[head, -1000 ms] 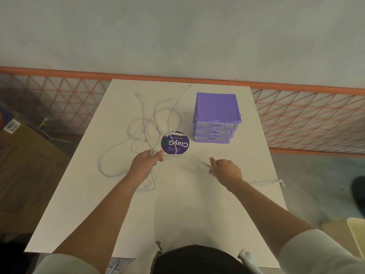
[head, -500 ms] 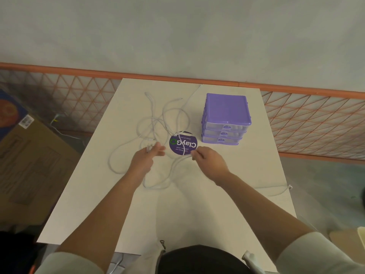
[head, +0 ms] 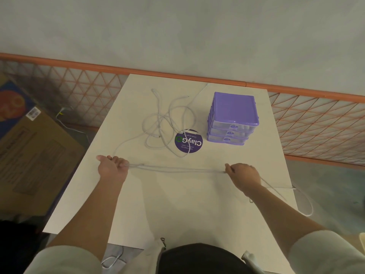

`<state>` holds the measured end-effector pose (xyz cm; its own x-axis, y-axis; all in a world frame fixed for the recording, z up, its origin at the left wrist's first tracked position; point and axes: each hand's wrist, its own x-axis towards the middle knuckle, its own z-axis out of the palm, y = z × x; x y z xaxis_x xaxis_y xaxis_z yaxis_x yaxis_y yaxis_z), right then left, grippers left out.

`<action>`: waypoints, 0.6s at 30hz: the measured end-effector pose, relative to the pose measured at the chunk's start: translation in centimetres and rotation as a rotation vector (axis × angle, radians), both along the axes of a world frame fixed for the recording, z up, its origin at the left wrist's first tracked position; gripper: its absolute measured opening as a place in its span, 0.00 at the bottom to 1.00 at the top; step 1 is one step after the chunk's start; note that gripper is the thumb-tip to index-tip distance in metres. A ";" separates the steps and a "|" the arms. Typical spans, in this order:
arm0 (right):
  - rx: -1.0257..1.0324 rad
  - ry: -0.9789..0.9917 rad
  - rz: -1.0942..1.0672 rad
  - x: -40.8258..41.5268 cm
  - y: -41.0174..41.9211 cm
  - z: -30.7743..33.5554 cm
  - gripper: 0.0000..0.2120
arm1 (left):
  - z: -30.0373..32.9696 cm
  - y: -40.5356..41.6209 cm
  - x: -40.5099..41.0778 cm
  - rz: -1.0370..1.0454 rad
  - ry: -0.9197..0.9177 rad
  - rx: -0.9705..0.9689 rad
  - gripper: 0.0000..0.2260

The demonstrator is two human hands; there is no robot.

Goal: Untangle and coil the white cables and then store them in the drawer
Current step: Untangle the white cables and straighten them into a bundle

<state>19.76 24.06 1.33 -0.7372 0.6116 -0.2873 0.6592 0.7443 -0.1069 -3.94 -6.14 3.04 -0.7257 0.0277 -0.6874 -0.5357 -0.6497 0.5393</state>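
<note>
Both the left hand (head: 113, 168) and right hand (head: 243, 174) are pinching one white cable (head: 177, 169) taut, so each grip should be gathering even loops while easing it from the tangle (head: 167, 127).

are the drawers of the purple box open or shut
Shut. All three drawer fronts of the purple drawer unit sit flush in one stack, handles lined up, none pulled out. The white cables lie outside on the table.

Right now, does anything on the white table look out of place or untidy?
Yes. A tangle of thin white cables lies loose beside the purple plastic drawer unit, partly over a round purple sticker. One cable end hangs off the white table's right edge. The left hand and right hand hold a stretched length.
</note>
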 end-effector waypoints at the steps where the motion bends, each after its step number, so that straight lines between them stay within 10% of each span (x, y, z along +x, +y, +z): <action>1: -0.031 -0.014 -0.016 0.1 -0.1 0.1 0.27 | 0.1 -0.1 0.0 0.024 0.002 0.009 0.20; 18: 0.295 0.056 -0.214 3.6 6.7 3.4 0.30 | -1.8 -2.0 0.3 0.099 -0.096 -0.042 0.20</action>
